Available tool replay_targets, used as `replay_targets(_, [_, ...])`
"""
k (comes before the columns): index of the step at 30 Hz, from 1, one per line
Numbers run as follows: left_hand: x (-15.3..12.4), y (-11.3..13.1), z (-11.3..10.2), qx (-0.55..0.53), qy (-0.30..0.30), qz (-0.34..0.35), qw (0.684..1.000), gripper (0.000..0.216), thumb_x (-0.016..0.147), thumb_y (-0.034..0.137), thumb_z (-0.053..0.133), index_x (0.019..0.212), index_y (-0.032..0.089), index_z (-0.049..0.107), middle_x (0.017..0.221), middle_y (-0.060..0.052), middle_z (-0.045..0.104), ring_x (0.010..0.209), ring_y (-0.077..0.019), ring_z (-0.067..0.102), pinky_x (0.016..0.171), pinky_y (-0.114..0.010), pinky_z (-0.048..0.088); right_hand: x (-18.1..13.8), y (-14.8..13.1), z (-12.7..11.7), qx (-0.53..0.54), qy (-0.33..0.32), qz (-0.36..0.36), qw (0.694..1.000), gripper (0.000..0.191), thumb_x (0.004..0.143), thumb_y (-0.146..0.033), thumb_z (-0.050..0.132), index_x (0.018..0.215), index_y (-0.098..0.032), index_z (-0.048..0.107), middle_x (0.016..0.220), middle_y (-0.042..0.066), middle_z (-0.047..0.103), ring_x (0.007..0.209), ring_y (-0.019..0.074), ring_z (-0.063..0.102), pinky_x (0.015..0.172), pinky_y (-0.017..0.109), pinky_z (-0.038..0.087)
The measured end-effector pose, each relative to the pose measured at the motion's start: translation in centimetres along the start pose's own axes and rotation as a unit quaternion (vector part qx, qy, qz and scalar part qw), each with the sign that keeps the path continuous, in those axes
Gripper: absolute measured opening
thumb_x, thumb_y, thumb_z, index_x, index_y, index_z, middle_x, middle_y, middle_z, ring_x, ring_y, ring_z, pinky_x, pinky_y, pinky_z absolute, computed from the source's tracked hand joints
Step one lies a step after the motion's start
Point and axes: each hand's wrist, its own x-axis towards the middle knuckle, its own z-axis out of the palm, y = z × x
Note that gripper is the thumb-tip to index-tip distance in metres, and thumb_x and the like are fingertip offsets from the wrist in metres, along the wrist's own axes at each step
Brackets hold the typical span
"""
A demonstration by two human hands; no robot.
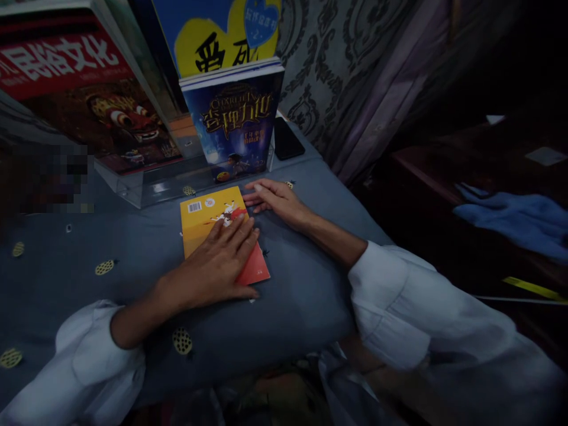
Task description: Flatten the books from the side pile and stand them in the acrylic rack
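Note:
A thin yellow and orange-red book (195, 228) lies flat on the cloth-covered table, its barcode side facing up. My left hand (217, 260) rests flat across its lower half, fingers stretched out and thumb past the lower edge. By the upper right corner of the book is my right hand (277, 201), fingers extended toward its edge; whether they touch it I cannot tell. Just behind stands a dark blue book (235, 127) in a clear acrylic stand (155, 183).
A red-topped book with a mask picture (128, 124) leans in the stand at left. Behind is a blue and yellow book (195, 41). A black phone (288, 139) lies near the patterned curtain (306, 71). Blue cloth (510, 219) lies at right, beyond the table's edge.

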Motion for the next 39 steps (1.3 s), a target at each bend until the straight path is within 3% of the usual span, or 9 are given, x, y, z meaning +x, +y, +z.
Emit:
replay_targets(8, [1.0,-0.2,-0.1,0.032,0.0,-0.031,0.999,0.087,0.096,0.066,0.046,0.157,0.006,0.03,0.166,-0.024,0.023,0.156,-0.0386,0.018,0.126,-0.057,0.016,-0.5,-0.4,0.3,0.015,-0.037,-0.026,0.999,0.022,0.097,-0.043,0.062,0.107,-0.024,0.068,0.115,0.006,0.077,0.109,0.019,0.073,0.087,0.032,0.061])
replay_targets(22, [1.5,-1.8,0.3,0.028,0.029,-0.043,0.998,0.086,0.096,0.067,0.044,0.157,0.006,0.033,0.164,-0.022,0.032,0.156,-0.0344,0.02,0.127,-0.055,0.014,-0.7,-0.5,0.5,0.003,-0.051,-0.031,0.998,0.024,0.098,-0.042,0.061,0.108,-0.02,0.068,0.113,0.008,0.077,0.108,0.0185,0.072,0.084,0.029,0.061])
replay_targets(30, [1.1,-1.0,0.4,0.049,0.061,-0.015,0.997,0.067,0.102,0.053,0.046,0.152,0.009,0.043,0.158,-0.02,0.043,0.151,-0.0319,0.036,0.123,-0.052,0.027,-3.4,-0.7,0.2,-0.019,-0.058,-0.006,0.998,0.027,0.099,-0.043,0.058,0.11,-0.02,0.068,0.1,0.006,0.077,0.091,0.0148,0.073,0.076,0.026,0.061])
replay_targets(35, [0.9,-0.6,0.2,0.08,0.075,-0.004,0.994,0.065,0.102,0.052,0.049,0.149,0.007,0.047,0.155,-0.021,0.047,0.146,-0.0329,0.043,0.119,-0.052,0.034,-4.8,-1.0,0.4,-0.054,-0.053,-0.033,0.997,0.03,0.099,-0.045,0.057,0.109,-0.019,0.069,0.103,0.006,0.075,0.089,0.015,0.071,0.073,0.026,0.061])
replay_targets(39, [0.7,0.2,0.5,0.107,0.092,0.01,0.99,0.052,0.104,0.041,0.048,0.145,0.009,0.053,0.148,-0.019,0.056,0.141,-0.0342,0.05,0.112,-0.051,0.043,-5.8,-1.1,0.7,-0.061,-0.051,-0.035,0.996,0.032,0.1,-0.045,0.054,0.113,-0.02,0.068,0.101,0.006,0.075,0.091,0.0162,0.072,0.074,0.027,0.06])
